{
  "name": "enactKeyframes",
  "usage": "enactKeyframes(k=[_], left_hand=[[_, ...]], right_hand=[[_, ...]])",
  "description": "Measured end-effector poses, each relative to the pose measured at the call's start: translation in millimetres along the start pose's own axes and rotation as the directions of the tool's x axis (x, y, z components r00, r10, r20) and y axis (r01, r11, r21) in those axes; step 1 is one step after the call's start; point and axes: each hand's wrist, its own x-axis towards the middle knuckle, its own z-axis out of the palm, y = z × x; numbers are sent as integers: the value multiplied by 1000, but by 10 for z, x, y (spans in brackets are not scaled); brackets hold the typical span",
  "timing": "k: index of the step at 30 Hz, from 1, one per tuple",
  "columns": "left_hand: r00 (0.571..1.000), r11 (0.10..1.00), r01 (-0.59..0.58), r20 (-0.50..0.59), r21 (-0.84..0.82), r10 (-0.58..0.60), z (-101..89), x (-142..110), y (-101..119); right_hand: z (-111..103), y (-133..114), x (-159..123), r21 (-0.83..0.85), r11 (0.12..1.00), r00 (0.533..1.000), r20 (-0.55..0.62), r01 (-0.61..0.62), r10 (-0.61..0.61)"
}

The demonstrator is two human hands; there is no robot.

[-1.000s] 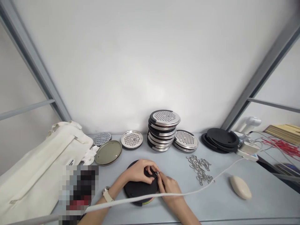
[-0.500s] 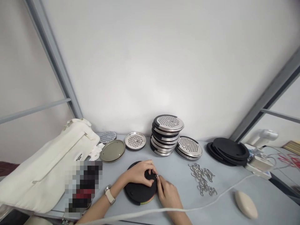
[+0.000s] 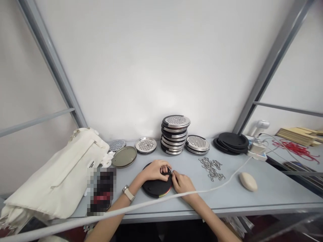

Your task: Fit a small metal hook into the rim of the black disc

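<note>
A round black disc (image 3: 157, 189) with a coloured strip on its front edge lies on the table before me. My left hand (image 3: 155, 170), a watch on its wrist, is curled over the disc's far right part, thumb and fingers gripping near the rim. At that rim, a small metal clip (image 3: 170, 170) shows between both hands. My right hand (image 3: 183, 184) pinches it from the right with thumb and forefinger. The fingertips partly hide the clip, so how it joins the disc cannot be seen. A pile of metal clips (image 3: 212, 168) lies to the right.
Behind stand a stack of perforated metal discs (image 3: 176, 136), a shorter stack (image 3: 197, 144), an olive disc (image 3: 124, 156) and black discs (image 3: 230, 143). A white bag (image 3: 60, 178) lies left, a beige oval object (image 3: 248, 182) right. A white cable (image 3: 196, 192) crosses in front, over the forearms.
The camera view has shifted, showing more of the table's front and right side. Both hands stay at the disc's rim with the metal clip between them.
</note>
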Motion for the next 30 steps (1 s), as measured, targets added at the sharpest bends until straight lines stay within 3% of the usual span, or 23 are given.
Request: enactKeyframes(k=[9, 13, 18, 30], left_hand=[[998, 994, -68, -4, 88, 69, 32, 10, -35], [994, 981, -103, 41, 166, 98, 9, 1, 26], [994, 964, -107, 13, 242, 108, -21, -22, 105], [997, 994, -70, 19, 81, 69, -5, 13, -70]], right_hand=[[37, 37, 26, 60, 998, 999, -10, -35, 35], [20, 28, 6, 127, 991, 999, -14, -40, 42], [9, 14, -13, 135, 990, 999, -14, -46, 48], [61, 58, -9, 24, 1000, 999, -37, 1, 0]])
